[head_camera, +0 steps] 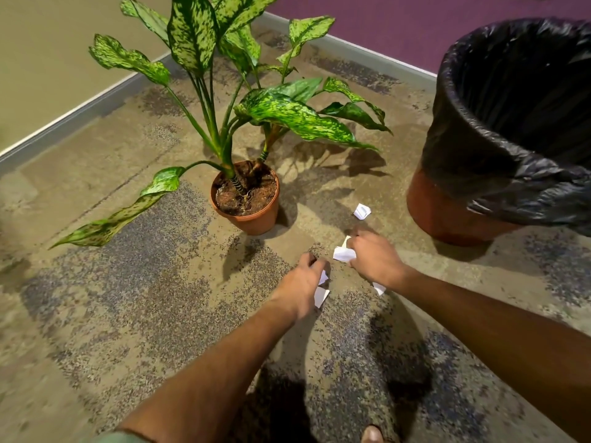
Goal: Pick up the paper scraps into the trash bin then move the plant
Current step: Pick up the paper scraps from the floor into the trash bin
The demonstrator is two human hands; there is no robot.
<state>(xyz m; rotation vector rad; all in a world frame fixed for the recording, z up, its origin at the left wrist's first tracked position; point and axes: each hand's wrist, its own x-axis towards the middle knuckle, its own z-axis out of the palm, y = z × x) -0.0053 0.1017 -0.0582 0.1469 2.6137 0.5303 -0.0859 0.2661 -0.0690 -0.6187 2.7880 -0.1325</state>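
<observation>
1. Left hand (302, 282): low over the carpet (128, 314), fingers curled, gripping white paper scraps (320, 295); scrap edges stick out below the palm.
2. Right hand (374, 257): just beside the left, fingers curled round a crumpled white scrap (342, 253). One more small white piece (379, 288) shows at the wrist; cannot tell whether it is held or lying on the carpet.
3. Loose scrap (362, 211): crumpled white, lying on the carpet beyond the right hand, between the plant pot and the trash bin, touching neither.
4. Plant (256, 103): broad speckled green leaves, standing upright in a terracotta-coloured pot (252, 219) on the carpet, ahead and left of both hands. One long leaf droops down to the left, near the floor.
5. Trash bin (447, 212): brown, lined with a black bag (511, 107) folded over the rim, standing on the carpet to the right, well apart from the plant. Mouth open; inside too dark to tell contents.
6. Background: beige wall (48, 59) on the left, purple wall (399, 24) behind, grey skirting (80, 113) along both.
</observation>
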